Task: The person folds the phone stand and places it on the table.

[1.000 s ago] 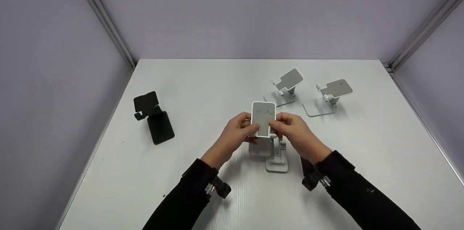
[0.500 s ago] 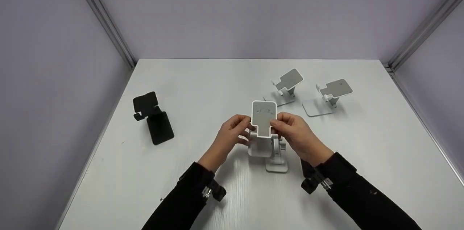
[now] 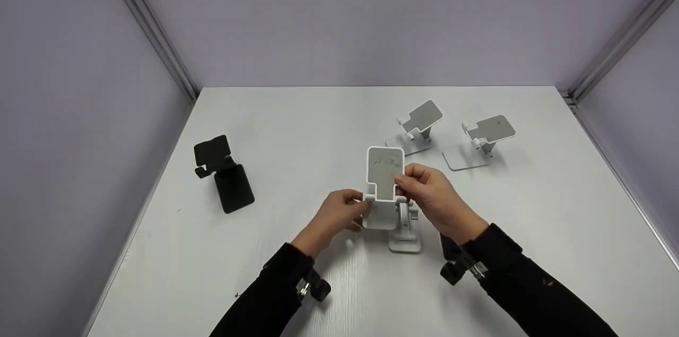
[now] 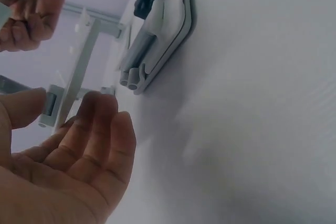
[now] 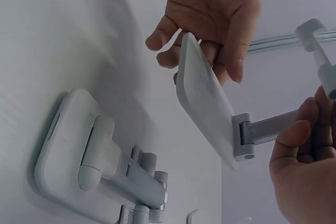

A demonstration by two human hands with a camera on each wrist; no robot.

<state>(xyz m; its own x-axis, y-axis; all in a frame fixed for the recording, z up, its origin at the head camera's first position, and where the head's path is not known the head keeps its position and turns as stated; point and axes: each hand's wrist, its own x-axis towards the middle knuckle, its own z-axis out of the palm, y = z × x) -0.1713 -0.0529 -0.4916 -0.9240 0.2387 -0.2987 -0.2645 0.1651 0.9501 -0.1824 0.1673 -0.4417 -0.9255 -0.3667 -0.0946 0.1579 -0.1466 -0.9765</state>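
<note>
A white phone stand with a grey pad (image 3: 385, 167) is held up above the table. My right hand (image 3: 437, 196) pinches the right edge of its top plate between thumb and fingers. Below that plate hangs the stand's base plate (image 3: 380, 218), joined by a hinged arm (image 5: 268, 128). My left hand (image 3: 331, 217) is at the base plate's left edge. In the right wrist view the left hand (image 5: 215, 14) has its thumb and fingers spread on either side of the base plate (image 5: 202, 90), not closed on it.
Beneath the held stand lies a folded white stand (image 3: 405, 242). A dark object (image 3: 449, 247) is partly hidden by the right wrist. Two unfolded white stands (image 3: 423, 117) (image 3: 492, 130) stand at the back right, and an unfolded black stand (image 3: 233, 188) at the left.
My left hand has let go of the top plate's left edge and moved down to the base plate. The right hand keeps its grip, and the stand stays nearly still.
</note>
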